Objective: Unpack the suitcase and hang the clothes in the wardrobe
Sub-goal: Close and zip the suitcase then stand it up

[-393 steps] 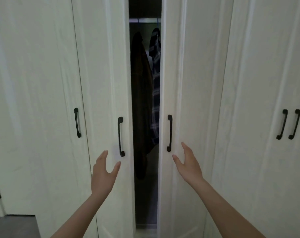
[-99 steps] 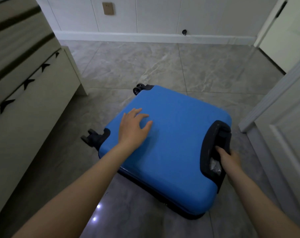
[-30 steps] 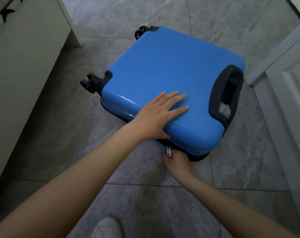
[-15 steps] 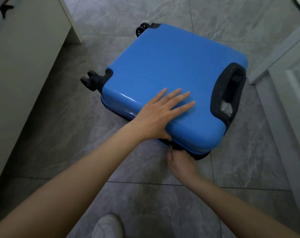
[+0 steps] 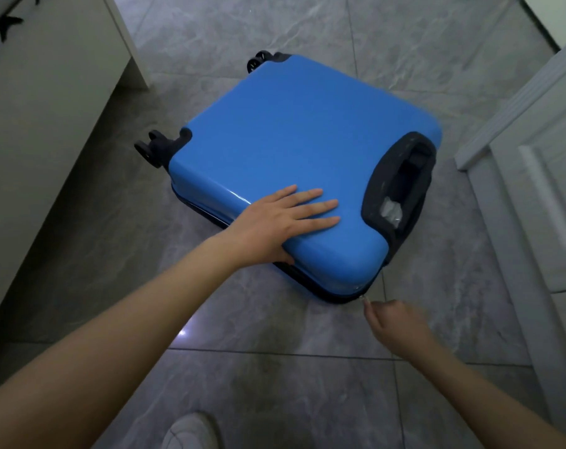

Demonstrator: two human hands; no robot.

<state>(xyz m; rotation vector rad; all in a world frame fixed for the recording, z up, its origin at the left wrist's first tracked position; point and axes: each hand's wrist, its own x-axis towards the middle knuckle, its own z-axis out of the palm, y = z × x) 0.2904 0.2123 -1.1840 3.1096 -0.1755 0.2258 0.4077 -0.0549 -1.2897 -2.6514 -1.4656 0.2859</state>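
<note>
One blue suitcase lies flat and closed on the grey tiled floor, near the floor's right edge by a white wardrobe door. Since half a second ago, the right hand has slid from the middle of the suitcase's near edge to its near right corner, where its curled fingers pinch the small metal zipper pull. The left hand stays pressed flat on the lid, fingers straight and slightly spread. Two black wheels show at the suitcase's left end. One white shoe shows at the bottom edge.
</note>
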